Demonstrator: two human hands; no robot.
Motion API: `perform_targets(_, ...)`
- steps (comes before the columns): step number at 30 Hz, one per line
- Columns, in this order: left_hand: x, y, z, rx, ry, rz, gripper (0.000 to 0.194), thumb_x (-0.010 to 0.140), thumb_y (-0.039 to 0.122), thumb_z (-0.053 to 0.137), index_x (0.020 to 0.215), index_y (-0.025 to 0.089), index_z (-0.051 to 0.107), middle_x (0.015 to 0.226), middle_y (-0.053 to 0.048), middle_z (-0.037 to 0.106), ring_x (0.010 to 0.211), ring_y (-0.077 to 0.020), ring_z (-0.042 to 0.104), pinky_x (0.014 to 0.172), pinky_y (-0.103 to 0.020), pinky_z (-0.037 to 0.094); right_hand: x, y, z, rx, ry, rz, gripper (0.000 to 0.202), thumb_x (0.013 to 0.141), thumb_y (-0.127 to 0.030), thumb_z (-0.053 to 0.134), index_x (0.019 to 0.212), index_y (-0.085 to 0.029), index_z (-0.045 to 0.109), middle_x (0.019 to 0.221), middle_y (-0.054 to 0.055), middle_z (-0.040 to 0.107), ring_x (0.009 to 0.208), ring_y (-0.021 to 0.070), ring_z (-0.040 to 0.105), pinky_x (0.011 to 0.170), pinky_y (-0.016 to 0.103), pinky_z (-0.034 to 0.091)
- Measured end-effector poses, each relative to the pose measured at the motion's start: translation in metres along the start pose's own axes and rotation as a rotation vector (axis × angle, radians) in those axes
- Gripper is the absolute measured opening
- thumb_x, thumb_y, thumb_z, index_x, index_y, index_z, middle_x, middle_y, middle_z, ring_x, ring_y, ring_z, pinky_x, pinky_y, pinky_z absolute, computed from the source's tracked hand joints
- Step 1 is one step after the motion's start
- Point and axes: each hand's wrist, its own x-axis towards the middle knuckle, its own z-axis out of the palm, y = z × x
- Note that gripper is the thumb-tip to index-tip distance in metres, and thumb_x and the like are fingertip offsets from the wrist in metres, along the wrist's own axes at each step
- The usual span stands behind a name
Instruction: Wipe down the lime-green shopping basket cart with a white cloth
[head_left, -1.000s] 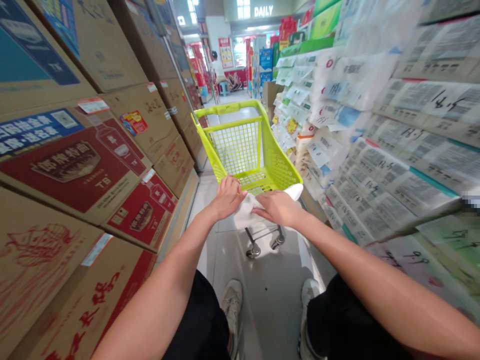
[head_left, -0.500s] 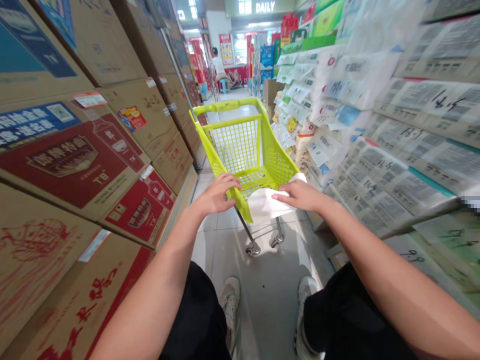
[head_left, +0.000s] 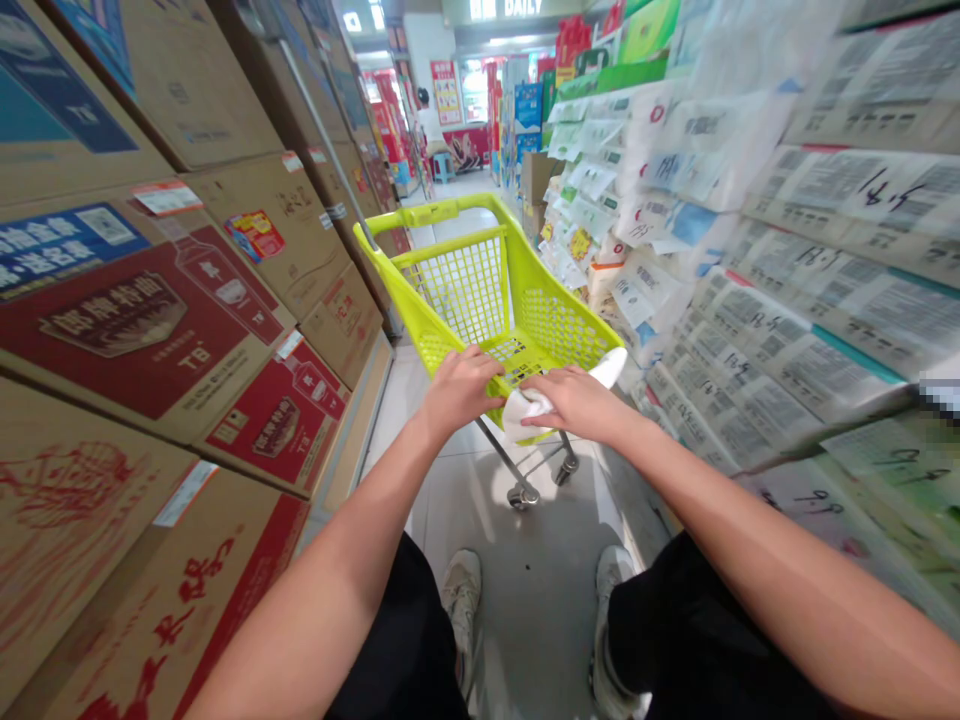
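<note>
A lime-green plastic shopping cart (head_left: 561, 312) stands in front of me on metal legs with casters, its basket bare inside. My left hand (head_left: 469, 385) is closed over the basket's near rim, left of the middle. Just to its right, my right hand (head_left: 576, 402) presses a white cloth or paper wipe (head_left: 517, 416) onto the same rim with its fingers closed. A white end of the wipe sticks out beyond the back of that hand. The two hands nearly touch. Part of the near rim is hidden under them.
Stacked cardboard boxes (head_left: 112, 310) wall the aisle's left side. Packs of tissue paper (head_left: 795, 330) are piled on the right. A metal pole (head_left: 322, 125) rises by the cart's far left corner. Farther off are a blue stool (head_left: 444, 166) and a person (head_left: 429, 120).
My right hand has slid left along the rim with the wipe, which is now bunched. My left hand has shifted slightly right. The cart's near end has swung a little right.
</note>
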Motion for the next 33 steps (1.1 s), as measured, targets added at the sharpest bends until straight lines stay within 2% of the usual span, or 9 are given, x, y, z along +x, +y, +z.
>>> perform_targets(3, 0.005, 0.017, 0.005, 0.0, 0.007, -0.009, 0.029, 0.087, 0.035, 0.076, 0.114, 0.025, 0.073, 0.11, -0.008, 0.077, 0.116, -0.0327, 0.061, 0.095, -0.05, 0.046, 0.001, -0.009, -0.002, -0.057, -0.036, 0.032, 0.048, 0.105, -0.057, 0.05, 0.116, -0.015, 0.071, 0.109, 0.015, 0.076, 0.103, 0.0297, 0.069, 0.09, 0.038, 0.043)
perform_targets(6, 0.005, 0.017, 0.004, -0.036, -0.001, 0.071, 0.042, 0.093, 0.04, 0.071, 0.132, 0.028, 0.066, 0.129, -0.007, 0.074, 0.125, -0.0308, 0.06, 0.105, -0.049, 0.043, -0.003, -0.011, -0.008, -0.098, -0.074, 0.106, 0.054, 0.107, -0.058, 0.043, 0.107, -0.016, 0.075, 0.108, 0.015, 0.076, 0.106, 0.0313, 0.067, 0.09, 0.04, 0.044)
perform_targets(8, 0.001, 0.005, -0.001, -0.046, 0.044, 0.082, 0.053, 0.095, 0.048, 0.067, 0.143, 0.026, 0.058, 0.146, -0.009, 0.065, 0.139, -0.0301, 0.053, 0.116, -0.049, 0.037, -0.008, -0.013, -0.013, -0.133, -0.068, 0.149, 0.056, 0.106, -0.059, 0.041, 0.104, -0.015, 0.077, 0.11, 0.017, 0.075, 0.111, 0.0335, 0.063, 0.092, 0.042, 0.044)
perform_targets(10, -0.004, -0.013, -0.004, -0.019, 0.113, -0.007, 0.062, 0.096, 0.055, 0.064, 0.147, 0.021, 0.055, 0.157, -0.014, 0.055, 0.153, -0.0325, 0.04, 0.125, -0.051, 0.028, -0.011, -0.016, -0.016, -0.185, -0.048, 0.191, 0.057, 0.106, -0.058, 0.042, 0.102, -0.014, 0.078, 0.114, 0.019, 0.073, 0.113, 0.0357, 0.06, 0.094, 0.045, 0.044)
perform_targets(13, -0.008, -0.039, -0.004, 0.018, 0.126, -0.212, 0.058, 0.096, 0.052, 0.062, 0.145, 0.021, 0.056, 0.16, -0.016, 0.05, 0.158, -0.0359, 0.031, 0.129, -0.059, 0.018, -0.015, -0.021, -0.019, -0.235, -0.03, 0.253, 0.056, 0.106, -0.054, 0.042, 0.099, -0.012, 0.079, 0.115, 0.021, 0.071, 0.114, 0.0375, 0.057, 0.093, 0.046, 0.045)
perform_targets(15, -0.01, -0.049, -0.001, 0.023, 0.12, -0.247, 0.052, 0.097, 0.048, 0.062, 0.142, 0.023, 0.058, 0.159, -0.014, 0.051, 0.158, -0.0352, 0.031, 0.13, -0.061, 0.013, -0.016, -0.019, -0.02, -0.228, -0.048, 0.275, 0.056, 0.107, -0.052, 0.041, 0.1, -0.011, 0.078, 0.112, 0.021, 0.072, 0.111, 0.0366, 0.058, 0.091, 0.045, 0.046)
perform_targets(23, -0.013, -0.05, -0.002, -0.042, 0.126, -0.151, 0.039, 0.101, 0.047, 0.053, 0.133, 0.028, 0.064, 0.143, -0.01, 0.063, 0.148, -0.0295, 0.046, 0.131, -0.058, 0.013, -0.017, 0.012, -0.03, -0.049, -0.134, 0.059, 0.05, 0.111, -0.041, 0.035, 0.108, -0.014, 0.078, 0.12, 0.017, 0.075, 0.113, 0.0282, 0.065, 0.099, 0.037, 0.047)
perform_targets(29, -0.018, -0.06, 0.0, -0.007, 0.214, -0.321, 0.073, 0.093, 0.048, 0.066, 0.158, 0.026, 0.041, 0.171, -0.016, 0.027, 0.163, -0.0389, 0.015, 0.129, -0.064, 0.013, -0.01, 0.001, -0.041, 0.018, 0.131, 0.082, 0.057, 0.112, -0.041, 0.028, 0.126, -0.011, 0.074, 0.128, 0.016, 0.074, 0.12, 0.0299, 0.065, 0.106, 0.042, 0.046)
perform_targets(33, -0.016, -0.05, 0.01, 0.011, 0.174, -0.308, 0.074, 0.095, 0.051, 0.062, 0.159, 0.023, 0.039, 0.173, -0.018, 0.025, 0.163, -0.0395, 0.012, 0.128, -0.066, 0.013, 0.004, -0.02, -0.039, 0.139, 0.427, 0.074, 0.06, 0.112, -0.045, 0.024, 0.133, -0.016, 0.072, 0.134, 0.014, 0.072, 0.123, 0.0294, 0.063, 0.109, 0.048, 0.047)
